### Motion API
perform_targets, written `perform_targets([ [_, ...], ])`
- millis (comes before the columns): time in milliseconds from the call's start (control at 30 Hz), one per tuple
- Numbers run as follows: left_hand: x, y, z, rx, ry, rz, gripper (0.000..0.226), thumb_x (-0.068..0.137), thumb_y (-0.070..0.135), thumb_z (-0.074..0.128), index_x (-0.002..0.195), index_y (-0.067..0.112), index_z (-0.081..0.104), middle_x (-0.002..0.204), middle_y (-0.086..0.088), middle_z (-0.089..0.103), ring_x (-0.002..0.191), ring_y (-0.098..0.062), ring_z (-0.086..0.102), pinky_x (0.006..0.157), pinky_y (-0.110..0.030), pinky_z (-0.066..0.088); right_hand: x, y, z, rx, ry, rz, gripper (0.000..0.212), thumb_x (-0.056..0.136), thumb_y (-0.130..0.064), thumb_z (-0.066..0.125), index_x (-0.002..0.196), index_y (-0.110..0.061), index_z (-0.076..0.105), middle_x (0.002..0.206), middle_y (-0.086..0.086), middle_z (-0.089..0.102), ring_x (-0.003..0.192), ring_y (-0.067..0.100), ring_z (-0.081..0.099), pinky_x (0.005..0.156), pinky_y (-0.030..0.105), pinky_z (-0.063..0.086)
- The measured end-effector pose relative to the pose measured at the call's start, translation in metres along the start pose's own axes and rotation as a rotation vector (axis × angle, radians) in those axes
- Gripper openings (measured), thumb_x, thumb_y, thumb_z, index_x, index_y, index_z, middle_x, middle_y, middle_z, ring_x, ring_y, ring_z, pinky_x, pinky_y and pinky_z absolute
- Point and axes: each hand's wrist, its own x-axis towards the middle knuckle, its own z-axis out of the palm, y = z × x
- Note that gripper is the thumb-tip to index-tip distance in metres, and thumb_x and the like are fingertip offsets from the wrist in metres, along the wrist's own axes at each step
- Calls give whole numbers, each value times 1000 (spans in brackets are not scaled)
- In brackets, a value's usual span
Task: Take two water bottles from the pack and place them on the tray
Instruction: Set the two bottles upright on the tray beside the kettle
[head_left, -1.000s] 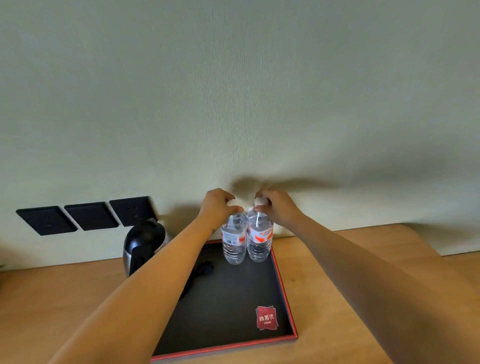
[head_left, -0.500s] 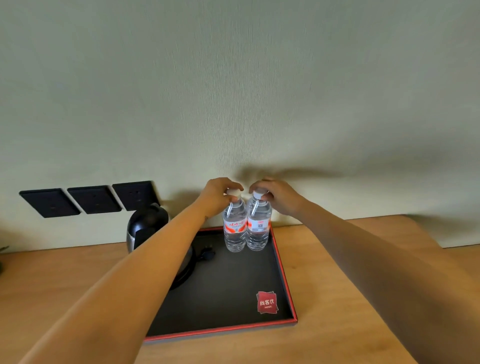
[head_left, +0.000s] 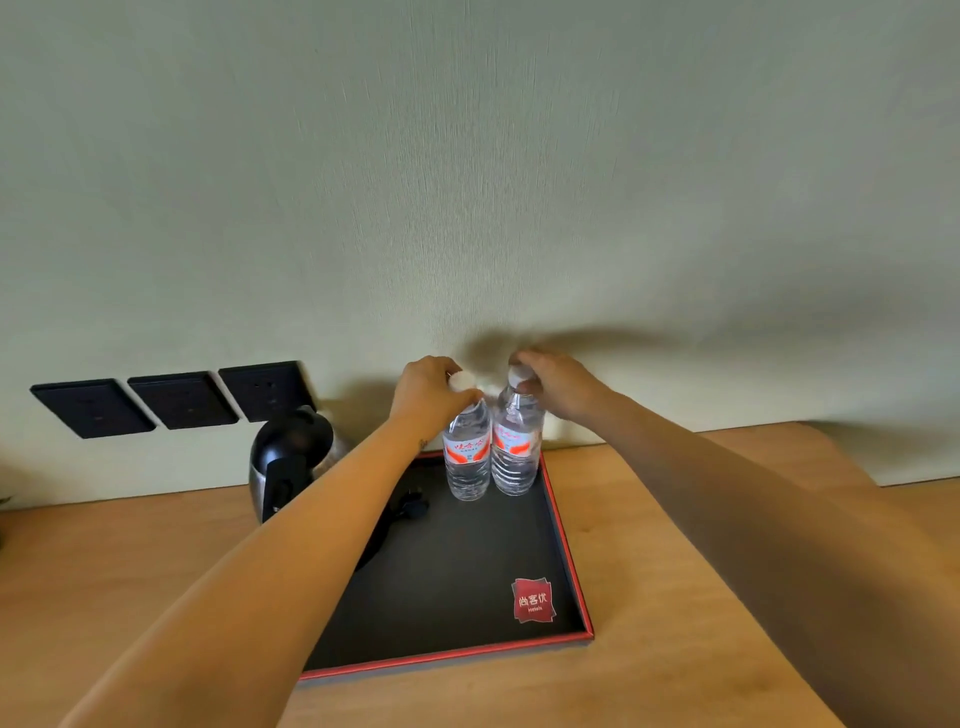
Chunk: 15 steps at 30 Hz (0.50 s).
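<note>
Now both bottles upright at far right corner of tray (head_left: 569, 551), side by side, touching or nearly so. Left hand (head_left: 428, 387) curled around neck of left bottle (head_left: 466, 460), white cap showing above fingers. Right hand (head_left: 553, 382) pinching cap of right bottle (head_left: 515, 449) from above. Tray black with red rim, red logo patch (head_left: 532, 600) near front right corner, resting on wooden desk (head_left: 675, 597). Black kettle (head_left: 291, 462) at tray's far left, partly behind left forearm. Three black wall sockets (head_left: 176, 397) on wall above desk
</note>
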Motion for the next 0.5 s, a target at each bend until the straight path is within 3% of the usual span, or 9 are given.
perform_targets([
  [267, -2, 3, 3, 0, 4, -33, 37, 76, 29, 72, 104, 7, 64, 103, -16, 69, 96, -31, 62, 70, -28, 39, -7, 5, -3, 70, -64, -87, 34, 83, 6, 47, 113, -8, 55, 118, 20, 58, 104, 36, 53, 86, 43, 47],
  [400, -2, 2, 3, -45, -2, -35, 32, 75, 24, 73, 98, 3, 64, 99, -19, 69, 86, -30, 61, 67, -27, 38, -5, 2, -3, 66, -71, -37, 32, 84, -14, 60, 115, -11, 53, 117, 17, 59, 100, 31, 55, 76, 32, 42],
  [500, 0, 2, 3, -48, -20, -2, 33, 76, 22, 72, 99, 0, 65, 98, -20, 68, 80, -24, 56, 67, -26, 38, -2, 1, 0, 85, 18, 45, 31, 81, -17, 64, 109, -6, 55, 111, 18, 63, 97, 32, 57, 72, 29, 38],
])
